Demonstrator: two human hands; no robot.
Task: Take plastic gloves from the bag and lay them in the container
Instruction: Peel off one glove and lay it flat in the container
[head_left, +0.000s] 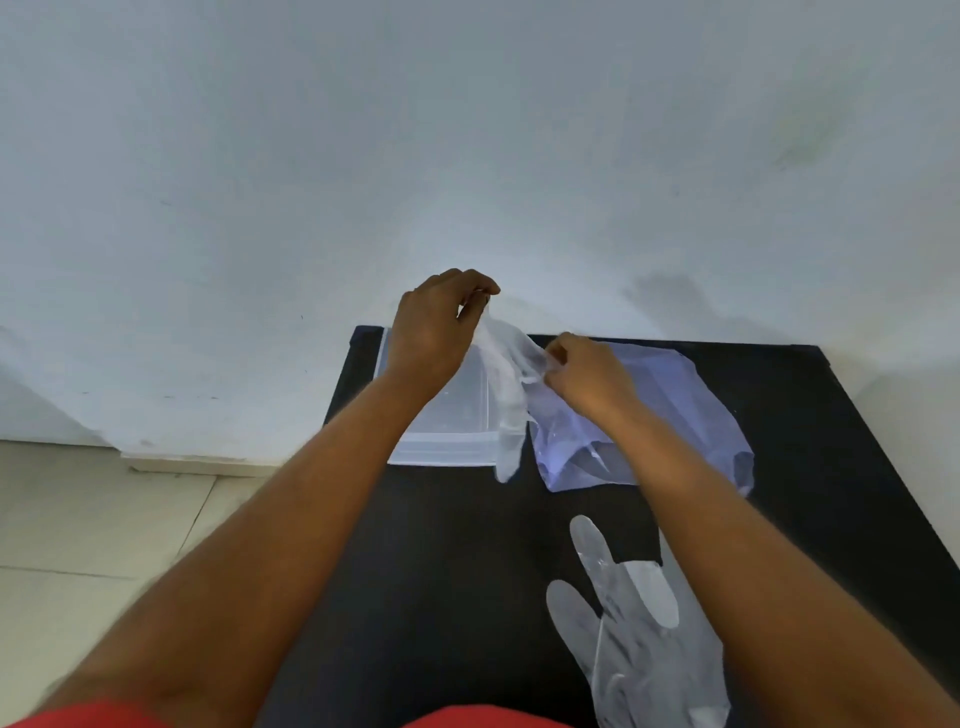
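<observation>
Your left hand (434, 332) pinches the top of a thin, translucent plastic glove (506, 395), so it hangs limp from your fingertips over the clear rectangular container (441, 452) below them. Your right hand (587, 379) pinches the same film lower down, likely to spread it flat for laying. Beyond those fingers lies the crinkled bluish bag (675, 395); nearer you, another glove (639, 623) rests flat on the black table (810, 415).

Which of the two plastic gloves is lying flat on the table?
The near glove, spread flat on the black table. The other glove hangs pinched between both hands.
</observation>
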